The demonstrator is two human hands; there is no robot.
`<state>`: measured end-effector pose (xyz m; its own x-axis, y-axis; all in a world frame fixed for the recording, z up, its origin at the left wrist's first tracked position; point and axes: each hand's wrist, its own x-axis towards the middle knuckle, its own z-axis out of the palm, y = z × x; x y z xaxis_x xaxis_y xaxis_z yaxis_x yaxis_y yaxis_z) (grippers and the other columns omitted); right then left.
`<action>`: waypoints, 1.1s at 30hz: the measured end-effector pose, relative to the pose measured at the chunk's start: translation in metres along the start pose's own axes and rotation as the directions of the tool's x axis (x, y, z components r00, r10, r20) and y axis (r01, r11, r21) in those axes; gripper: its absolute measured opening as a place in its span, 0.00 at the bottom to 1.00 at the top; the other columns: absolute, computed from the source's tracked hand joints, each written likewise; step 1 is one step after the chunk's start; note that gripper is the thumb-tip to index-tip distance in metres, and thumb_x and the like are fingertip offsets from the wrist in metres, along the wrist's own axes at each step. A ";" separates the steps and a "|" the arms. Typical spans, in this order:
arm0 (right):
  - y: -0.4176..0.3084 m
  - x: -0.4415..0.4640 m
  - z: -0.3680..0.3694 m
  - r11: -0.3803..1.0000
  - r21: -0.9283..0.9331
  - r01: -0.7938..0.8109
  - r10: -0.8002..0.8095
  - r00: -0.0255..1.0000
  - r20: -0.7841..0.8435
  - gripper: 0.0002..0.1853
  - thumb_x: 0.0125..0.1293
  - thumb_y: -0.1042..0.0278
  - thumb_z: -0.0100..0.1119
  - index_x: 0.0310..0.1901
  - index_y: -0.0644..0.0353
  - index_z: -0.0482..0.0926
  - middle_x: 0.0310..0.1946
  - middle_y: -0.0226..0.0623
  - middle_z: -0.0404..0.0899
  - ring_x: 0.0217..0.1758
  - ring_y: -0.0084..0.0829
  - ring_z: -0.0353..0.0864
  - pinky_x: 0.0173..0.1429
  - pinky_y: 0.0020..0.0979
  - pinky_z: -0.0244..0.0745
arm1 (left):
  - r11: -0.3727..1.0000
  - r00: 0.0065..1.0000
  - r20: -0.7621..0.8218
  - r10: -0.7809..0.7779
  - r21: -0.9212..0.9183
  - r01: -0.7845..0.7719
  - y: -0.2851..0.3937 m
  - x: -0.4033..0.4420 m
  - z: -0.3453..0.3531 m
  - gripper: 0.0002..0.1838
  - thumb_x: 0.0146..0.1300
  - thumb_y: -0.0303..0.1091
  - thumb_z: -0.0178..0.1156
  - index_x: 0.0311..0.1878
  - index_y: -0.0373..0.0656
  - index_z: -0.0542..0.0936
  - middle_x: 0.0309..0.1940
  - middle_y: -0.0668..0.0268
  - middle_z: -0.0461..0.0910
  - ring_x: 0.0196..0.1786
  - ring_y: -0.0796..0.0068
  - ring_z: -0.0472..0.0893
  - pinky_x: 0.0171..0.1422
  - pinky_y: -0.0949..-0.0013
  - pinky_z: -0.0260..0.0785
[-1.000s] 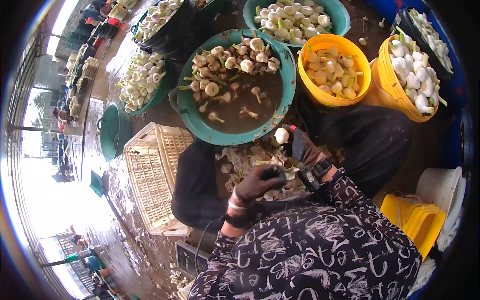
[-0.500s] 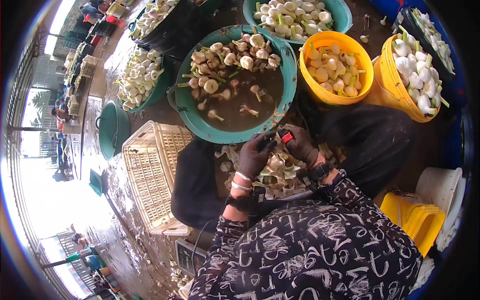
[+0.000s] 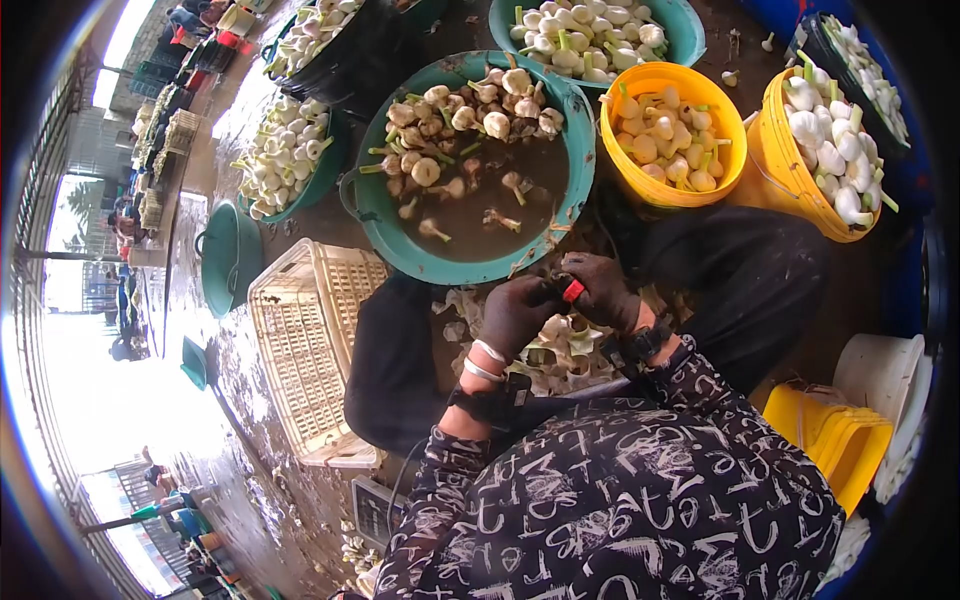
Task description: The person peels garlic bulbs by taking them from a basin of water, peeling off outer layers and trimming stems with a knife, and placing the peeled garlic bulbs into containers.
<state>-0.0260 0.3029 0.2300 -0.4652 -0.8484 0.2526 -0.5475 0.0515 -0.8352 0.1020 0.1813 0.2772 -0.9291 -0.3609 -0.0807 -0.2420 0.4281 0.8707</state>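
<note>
A small red item (image 3: 573,290), partly hidden, sits at the fingers of the right hand (image 3: 600,288), just beside the left hand (image 3: 517,315); its type cannot be determined. Both hands wear dark gloves and meet in front of the body. The right fingers are curled about the red item, but whether they grip it cannot be told. The left fingers are bent inward toward the right hand; whether they pinch anything cannot be told. Beneath the hands lies a heap of pale peelings (image 3: 557,345), between the person's dark-trousered legs. Directly beyond stands a green basin (image 3: 450,271) with murky brown water and soiled garlic bulbs (image 3: 425,172), several clustered toward its far side. To its right stands a yellow bucket (image 3: 728,115) of peeled bulbs, and next to that a tilted second yellow bucket (image 3: 770,172), filled with whiter bulbs. Behind the basin is a green tub (image 3: 690,45) of white garlic. A cream slatted crate (image 3: 298,360) rests on the wet floor near the left leg.
</note>
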 end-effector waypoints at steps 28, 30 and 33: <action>0.005 -0.002 0.013 0.990 -0.105 -0.091 0.084 0.994 -0.066 0.17 0.58 0.53 0.50 0.25 0.60 0.76 0.22 0.41 0.77 0.27 0.42 0.78 0.32 0.39 0.69 | 0.951 0.999 0.040 0.027 0.307 -0.038 0.001 -0.002 -0.001 0.06 0.53 0.32 0.64 0.34 0.42 0.80 0.29 0.61 0.78 0.33 0.63 0.79 0.37 0.66 0.70; 0.007 0.000 0.012 0.939 0.224 -0.260 0.289 0.951 -0.110 0.18 0.61 0.53 0.50 0.26 0.61 0.77 0.21 0.39 0.77 0.24 0.35 0.76 0.30 0.36 0.68 | 0.903 0.994 0.078 0.074 0.417 -0.100 0.001 -0.014 0.010 0.07 0.54 0.36 0.61 0.31 0.44 0.77 0.27 0.58 0.76 0.33 0.55 0.78 0.37 0.60 0.70; 0.022 0.009 0.002 0.720 0.507 -0.473 0.576 0.815 -0.057 0.21 0.63 0.52 0.50 0.25 0.64 0.78 0.18 0.34 0.77 0.20 0.25 0.73 0.26 0.32 0.66 | 0.886 0.947 0.303 -0.110 0.461 -0.045 0.000 -0.047 0.024 0.11 0.56 0.42 0.60 0.34 0.44 0.77 0.29 0.57 0.78 0.34 0.55 0.78 0.37 0.58 0.69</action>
<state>-0.0411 0.2953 0.2129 -0.7343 -0.6322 -0.2473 0.1788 0.1713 -0.9689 0.1388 0.2178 0.2690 -0.9378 -0.1377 -0.3189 -0.3018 0.7775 0.5517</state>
